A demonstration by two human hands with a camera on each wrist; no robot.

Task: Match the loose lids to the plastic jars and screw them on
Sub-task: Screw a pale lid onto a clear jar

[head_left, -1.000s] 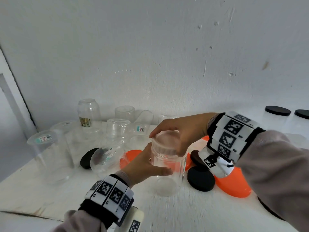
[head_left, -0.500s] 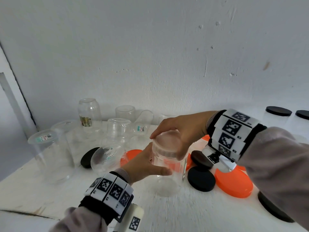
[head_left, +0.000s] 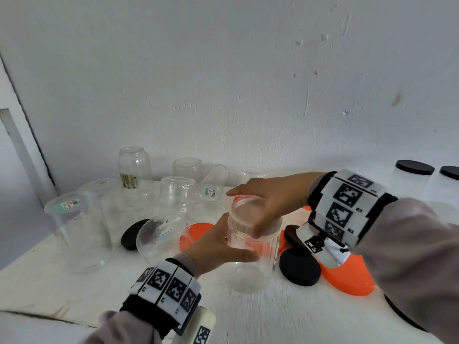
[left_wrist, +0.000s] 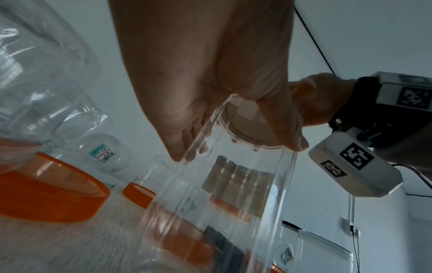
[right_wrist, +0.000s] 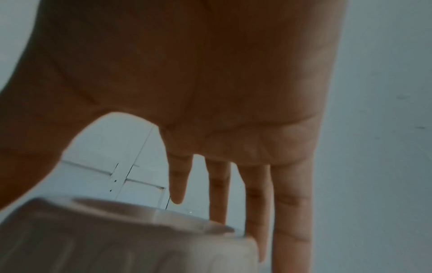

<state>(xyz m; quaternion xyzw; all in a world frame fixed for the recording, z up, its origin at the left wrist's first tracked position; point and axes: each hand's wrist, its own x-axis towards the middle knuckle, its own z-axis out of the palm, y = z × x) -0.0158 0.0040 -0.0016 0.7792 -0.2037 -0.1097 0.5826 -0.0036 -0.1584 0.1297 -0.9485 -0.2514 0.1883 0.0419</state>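
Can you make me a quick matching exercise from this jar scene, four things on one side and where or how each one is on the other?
1. clear jar
2. ribbed clear lid
3. flat black lid
4. labelled jar

A. loose on the table, right of the held jar
B. gripped by the left hand
C. at the back, by the wall
D. on the jar's mouth, under the right hand

Pairs: 1-B, 2-D, 3-A, 4-C

the clear plastic jar (head_left: 250, 259) stands upright at the lower centre of the head view, and a ribbed, translucent lid (head_left: 253, 218) sits on its mouth. black and orange loose lids lie to its right.
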